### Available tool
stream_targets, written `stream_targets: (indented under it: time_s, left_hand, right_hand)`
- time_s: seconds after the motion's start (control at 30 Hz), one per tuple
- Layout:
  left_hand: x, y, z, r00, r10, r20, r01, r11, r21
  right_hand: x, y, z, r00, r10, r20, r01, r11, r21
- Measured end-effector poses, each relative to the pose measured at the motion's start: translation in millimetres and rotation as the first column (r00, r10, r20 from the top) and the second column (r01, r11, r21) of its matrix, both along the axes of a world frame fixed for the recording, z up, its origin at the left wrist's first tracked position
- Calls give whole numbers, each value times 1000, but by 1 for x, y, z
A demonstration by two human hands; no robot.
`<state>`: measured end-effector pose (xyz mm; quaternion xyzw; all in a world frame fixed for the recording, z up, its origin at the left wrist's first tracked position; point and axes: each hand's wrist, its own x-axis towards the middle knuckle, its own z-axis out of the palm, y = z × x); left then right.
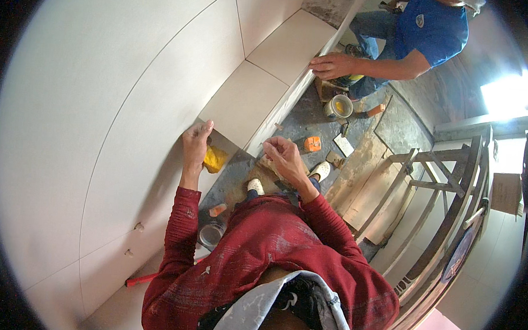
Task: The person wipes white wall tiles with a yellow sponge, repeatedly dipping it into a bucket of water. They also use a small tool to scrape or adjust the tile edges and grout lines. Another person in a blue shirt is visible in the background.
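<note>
My left hand (pixel 195 146) is at the near left corner of a tiled ledge, beside the large white wall tiles (pixel 125 131). It is closed on a yellow sponge (pixel 216 159), which hangs below the fingers. The thumb rests close to the near ledge tile (pixel 243 103). My right hand (pixel 284 157) is at the ledge's right front edge, its fingers curled with thumb and forefinger close together. Whatever they may pinch is too small to tell. Further along that edge lies a co-worker's hand (pixel 331 66).
A co-worker in a blue shirt (pixel 431 28) crouches at the far right. On the floor are a bucket (pixel 339 106), an orange block (pixel 312 144), a white piece (pixel 344 145) and a round container (pixel 211 234). A wooden frame (pixel 437 194) stands to my right; a red bar (pixel 141 281) lies at lower left.
</note>
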<state>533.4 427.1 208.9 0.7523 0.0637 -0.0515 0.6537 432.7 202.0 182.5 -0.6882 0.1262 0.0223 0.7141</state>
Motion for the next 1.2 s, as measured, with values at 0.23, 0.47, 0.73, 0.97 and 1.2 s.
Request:
stream_targets:
  time_s: [0.23,0.47,0.73,0.97,1.2]
  left_hand:
    - [0,2,-1,999,17,-27,-16,998,53]
    - [1,2,3,999,-34,-3,34,998,47]
    - [1,-3,5,997,-8,72,1,995,102]
    - [1,0,6,1000,-21,-17,22,998,60]
    - [3,2,4,997,-72,16,70,994,85]
  right_hand:
    - [-3,2,-3,1000,12,1,-12,998,-59]
    - [2,8,-7,996,-71,48,71,997,10]
    - [29,3,-5,961,-262,90,241,951,194]
    - [36,2,-2,970,-218,106,200,967,159]
    - [41,-8,1,956,-264,127,260,964,50]
